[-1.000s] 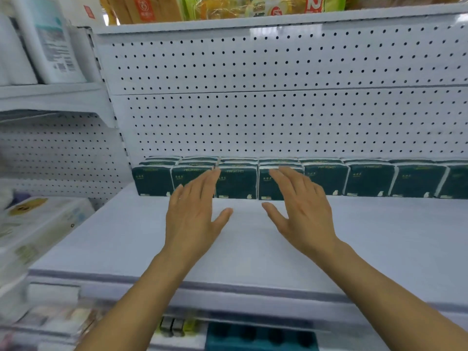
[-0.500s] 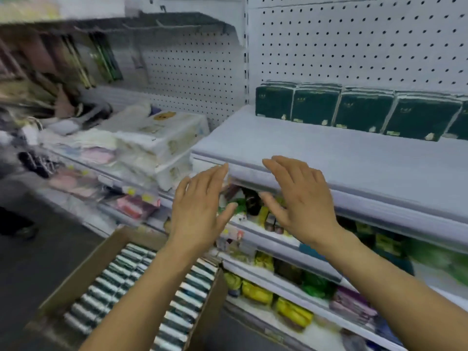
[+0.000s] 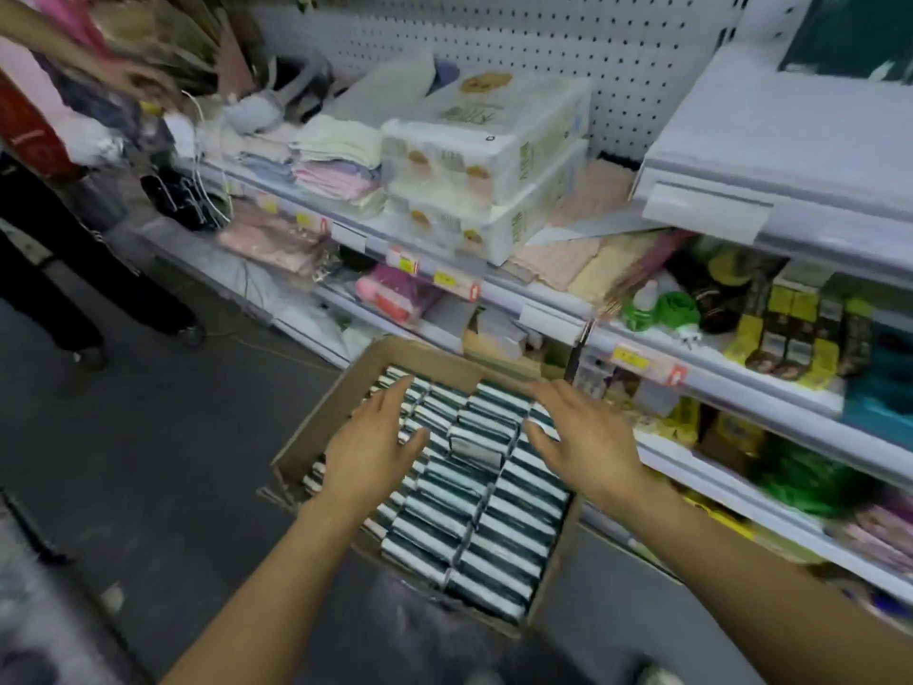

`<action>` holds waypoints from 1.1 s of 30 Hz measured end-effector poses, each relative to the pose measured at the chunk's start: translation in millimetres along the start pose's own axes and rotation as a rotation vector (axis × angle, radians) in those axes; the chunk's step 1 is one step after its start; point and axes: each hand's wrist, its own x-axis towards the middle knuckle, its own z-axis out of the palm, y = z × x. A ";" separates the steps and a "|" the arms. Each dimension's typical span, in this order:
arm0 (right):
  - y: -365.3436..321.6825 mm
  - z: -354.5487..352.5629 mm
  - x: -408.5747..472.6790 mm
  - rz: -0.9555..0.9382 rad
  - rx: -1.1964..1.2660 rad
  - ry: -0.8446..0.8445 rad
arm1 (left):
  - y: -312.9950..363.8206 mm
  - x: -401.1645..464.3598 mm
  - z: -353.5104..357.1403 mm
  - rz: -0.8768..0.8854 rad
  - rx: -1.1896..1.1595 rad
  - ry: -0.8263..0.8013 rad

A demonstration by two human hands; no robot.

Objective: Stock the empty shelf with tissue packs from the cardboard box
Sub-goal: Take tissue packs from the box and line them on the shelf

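left hand [image 3: 373, 444]: spread flat, fingers apart, holding nothing, hovers over the left-hand rows in the box
right hand [image 3: 583, 440]: also open and empty, palm down, thumb turned inward, over the right-hand rows
cardboard box [image 3: 321, 417]: on the floor directly under both hands, flaps open, long side runs away from the person toward the shelving
tissue packs [image 3: 494, 516]: dark green with pale edges, packed on edge in tight rows that fill the box; each pack's long axis lies across the box, roughly left to right between the hands
key relation: packs sit straight below and between the two palms, so the reach looks like a plain drop; neither hand is clearly nearer, both about level; one pack [image 3: 477, 444] between the thumbs sits skewed and slightly proud of its row, probably the easiest first grab
shelf [image 3: 741, 140]: pale deck up and to the right of the right hand, well apart from the box; a dark green patch at its top right corner is likely packs already placed, too cropped to confirm
hidden: near corner of the box is behind the forearms; cannot tell whether fingertips touch the packs; box depth and any lower layers not visible
blur: whole frame is motion-smeared, pack print unreadable
bystander [image 3: 59, 200]: to the far left of the left hand, cut off by the frame edge
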 end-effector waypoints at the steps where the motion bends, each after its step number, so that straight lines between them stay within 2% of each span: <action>1: -3.0 12.7 -0.7 0.024 0.002 -0.067 | -9.2 -1.8 8.9 -0.021 -0.014 -0.044; 6: -4.8 68.5 5.2 0.107 0.004 -0.349 | -45.5 1.8 55.1 -0.092 -0.106 -0.247; 11: 10.5 128.1 24.6 0.122 -0.021 -0.485 | -58.8 19.2 111.2 -0.157 -0.188 -0.364; 18: 25.7 200.8 47.3 0.058 -0.146 -0.577 | -66.7 40.0 174.6 -0.137 -0.275 -0.417; 22: 28.6 222.8 48.5 0.031 -0.248 -0.574 | -79.2 52.3 196.0 -0.100 -0.290 -0.473; 24: 27.1 230.8 48.3 0.018 -0.291 -0.591 | -80.7 58.7 201.8 -0.091 -0.240 -0.560; 27: 26.5 239.2 50.6 0.038 -0.337 -0.610 | -76.7 64.8 208.5 -0.028 -0.043 -0.654; 30: 27.5 235.6 56.4 0.093 -0.279 -0.625 | -74.0 64.9 210.7 0.087 0.116 -0.572; 33: 29.5 215.5 56.2 0.190 -0.110 -0.526 | -74.4 58.8 202.6 0.070 0.034 -0.481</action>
